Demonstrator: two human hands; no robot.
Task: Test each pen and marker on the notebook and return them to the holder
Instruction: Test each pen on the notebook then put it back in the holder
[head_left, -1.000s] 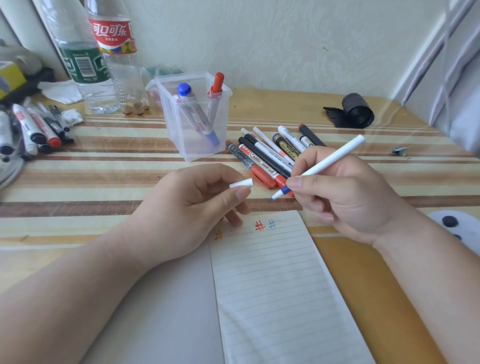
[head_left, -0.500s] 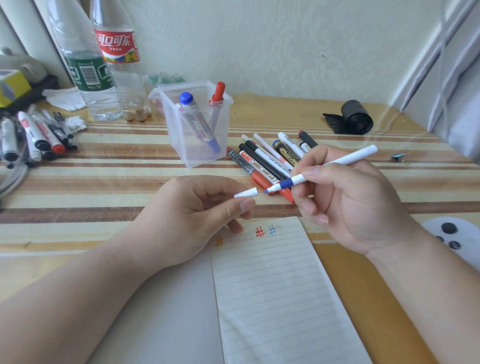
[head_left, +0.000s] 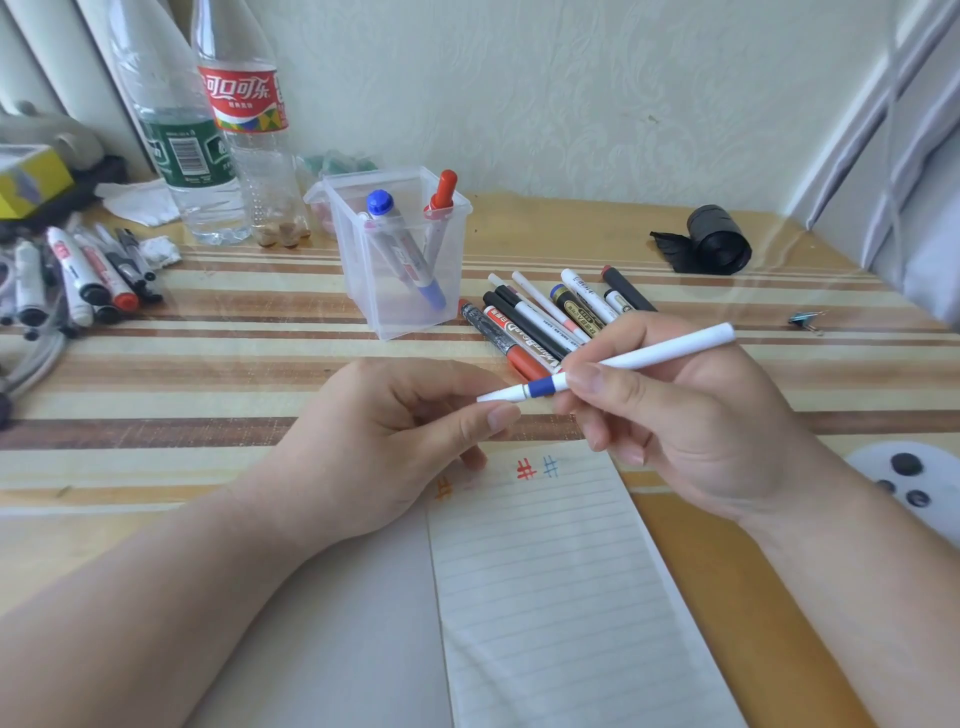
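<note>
My right hand (head_left: 691, 421) grips a slim white pen (head_left: 660, 356) with a blue band. My left hand (head_left: 379, 441) pinches its white cap (head_left: 501, 395), which now sits over the pen's tip. Both hands hover just above the top edge of the open lined notebook (head_left: 561, 597), where orange, red and blue hash marks (head_left: 537, 466) are drawn. The clear plastic holder (head_left: 402, 254) stands behind my left hand with a blue-capped marker (head_left: 400, 249) and a red-capped pen (head_left: 441, 200) inside. Several pens and markers (head_left: 550, 317) lie in a pile right of the holder.
Another pile of markers (head_left: 78, 280) lies at the far left. Two plastic bottles (head_left: 208, 119) stand at the back left by the wall. A black roll (head_left: 714, 241) sits at the back right, a small binder clip (head_left: 805, 318) and a white device (head_left: 909, 483) at the right edge.
My right hand swung the pen from pointing down to nearly level, and the hands came together. The cap, held apart before, now covers the pen's tip.
</note>
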